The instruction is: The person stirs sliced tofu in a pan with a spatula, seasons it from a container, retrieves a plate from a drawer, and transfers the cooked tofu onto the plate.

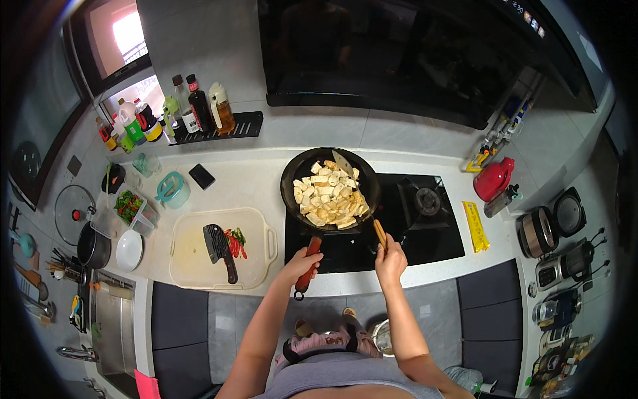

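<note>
My left hand (302, 264) is closed around the reddish-brown handle of a dark wok (288, 199) over the left side of the black gas hob (329, 259). Pale cubed pieces that look like tofu (329, 192), some browned, fill the wok. In my right hand (391, 262) is the wooden handle of a metal spatula (381, 233); its blade lies among the pieces, partly hidden. What looks like a second metal utensil (343, 162) rests at the wok's upper right. To the left, a cleaver (218, 247) and sliced red and green peppers (236, 243) lie on a cream cutting board (189, 279).
The hob's right burner (427, 200) has nothing on it. A yellow packet (475, 227) and a red jug (493, 179) stand to its right. Left are a phone (202, 176), a white bowl (129, 250) and a plastic container with chopped vegetables (144, 217). A range hood (369, 60) overhangs behind.
</note>
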`<act>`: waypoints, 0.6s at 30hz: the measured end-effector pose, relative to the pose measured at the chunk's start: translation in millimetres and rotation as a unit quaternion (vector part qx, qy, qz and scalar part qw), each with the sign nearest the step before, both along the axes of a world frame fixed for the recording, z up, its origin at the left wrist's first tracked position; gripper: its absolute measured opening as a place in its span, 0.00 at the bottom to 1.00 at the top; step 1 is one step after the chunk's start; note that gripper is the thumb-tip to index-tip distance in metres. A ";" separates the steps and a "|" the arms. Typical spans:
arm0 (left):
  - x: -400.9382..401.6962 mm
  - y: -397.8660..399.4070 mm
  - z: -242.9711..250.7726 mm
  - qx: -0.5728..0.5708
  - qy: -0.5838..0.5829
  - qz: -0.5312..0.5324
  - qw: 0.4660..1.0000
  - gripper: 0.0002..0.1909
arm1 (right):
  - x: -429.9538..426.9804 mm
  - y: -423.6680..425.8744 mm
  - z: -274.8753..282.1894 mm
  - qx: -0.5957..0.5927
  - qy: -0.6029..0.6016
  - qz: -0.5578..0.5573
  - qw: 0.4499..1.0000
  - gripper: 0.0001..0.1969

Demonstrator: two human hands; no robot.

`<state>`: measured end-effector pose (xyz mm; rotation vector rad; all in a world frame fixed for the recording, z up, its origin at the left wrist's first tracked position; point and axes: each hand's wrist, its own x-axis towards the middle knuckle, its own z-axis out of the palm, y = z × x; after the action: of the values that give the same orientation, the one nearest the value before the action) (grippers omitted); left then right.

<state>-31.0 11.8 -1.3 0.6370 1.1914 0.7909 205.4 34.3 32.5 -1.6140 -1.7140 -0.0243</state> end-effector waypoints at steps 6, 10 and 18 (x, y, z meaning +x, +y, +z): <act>-0.4 0.6 -0.6 -0.005 -0.004 -0.004 1.000 0.12 | 14.8 29.8 12.5 0.028 -0.070 -0.009 0.997 0.17; 0.3 0.3 3.2 -0.010 0.002 -0.002 1.000 0.11 | 24.5 44.9 14.9 0.033 -0.096 -0.002 0.995 0.17; 0.6 -0.5 8.1 -0.025 0.004 0.004 1.000 0.11 | 41.9 62.7 11.1 0.011 -0.111 0.002 0.994 0.16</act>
<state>-30.5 11.3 6.8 0.5954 1.2191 0.7645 247.3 97.0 43.6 -1.6419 -1.8784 -0.2275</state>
